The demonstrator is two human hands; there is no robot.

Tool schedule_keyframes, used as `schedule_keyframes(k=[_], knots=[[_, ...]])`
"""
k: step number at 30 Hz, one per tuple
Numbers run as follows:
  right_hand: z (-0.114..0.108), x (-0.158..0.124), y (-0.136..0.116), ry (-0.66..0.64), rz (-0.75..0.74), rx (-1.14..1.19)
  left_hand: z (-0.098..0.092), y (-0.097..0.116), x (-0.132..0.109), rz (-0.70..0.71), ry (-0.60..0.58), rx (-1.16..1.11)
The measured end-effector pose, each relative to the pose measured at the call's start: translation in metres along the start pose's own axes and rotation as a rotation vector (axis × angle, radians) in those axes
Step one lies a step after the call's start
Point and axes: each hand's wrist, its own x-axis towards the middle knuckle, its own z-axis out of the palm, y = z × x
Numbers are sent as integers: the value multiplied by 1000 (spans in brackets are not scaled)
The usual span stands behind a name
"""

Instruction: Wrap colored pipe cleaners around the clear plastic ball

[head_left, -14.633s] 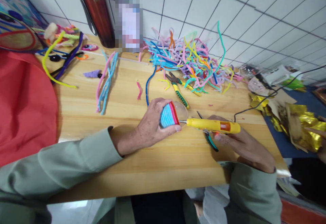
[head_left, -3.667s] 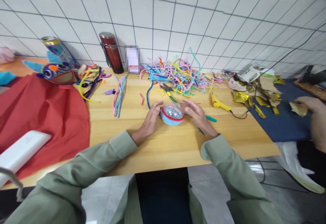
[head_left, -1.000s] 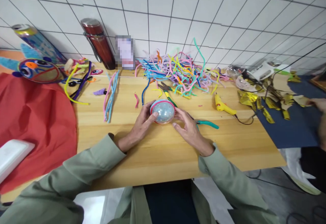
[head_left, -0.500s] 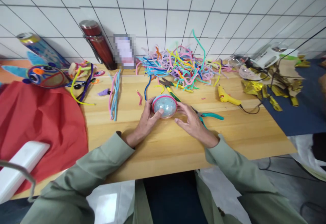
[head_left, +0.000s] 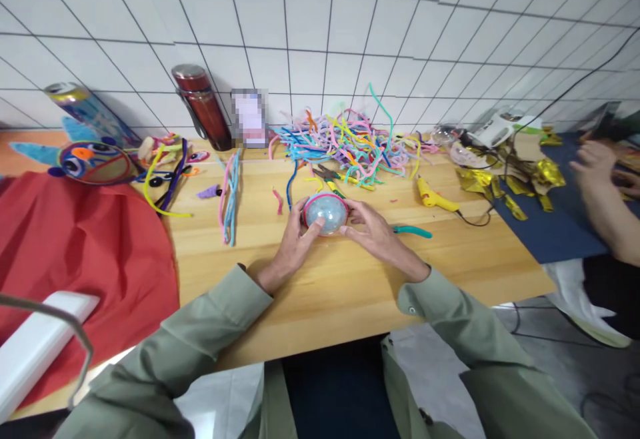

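Observation:
Between my two hands is a clear plastic dome (head_left: 326, 216) with a pink fuzzy pipe cleaner around its rim. My left hand (head_left: 294, 242) holds its left side, the thumb lying across the front of the plastic. Fingers of my right hand (head_left: 373, 231) curl against the right edge, and that thumb rests by the lower right of the dome. Just beyond it lie yellow-and-green handled pliers (head_left: 334, 182), partly hidden. Teal-handled pliers (head_left: 413, 231) stick out from behind my right hand.
A tangled pile of pipe cleaners (head_left: 345, 146) lies along the wall. To the right are a yellow glue gun (head_left: 435, 196), gold foil scraps (head_left: 475, 179) and another person's arm (head_left: 605, 199). A red thermos (head_left: 205, 109), a can (head_left: 93, 112) and red cloth (head_left: 85, 246) are at left.
My view has tilted up and turned slightly, bringing another person's arm in at the right. My right thumb has come closer to the dome; my left hand keeps its hold.

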Motion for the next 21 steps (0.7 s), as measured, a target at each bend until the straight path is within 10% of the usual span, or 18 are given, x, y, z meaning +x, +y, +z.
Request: schedule_keyframes(k=[21], knots=[[5, -7, 6, 23, -65, -164, -2, 9, -11, -51, 32, 31]])
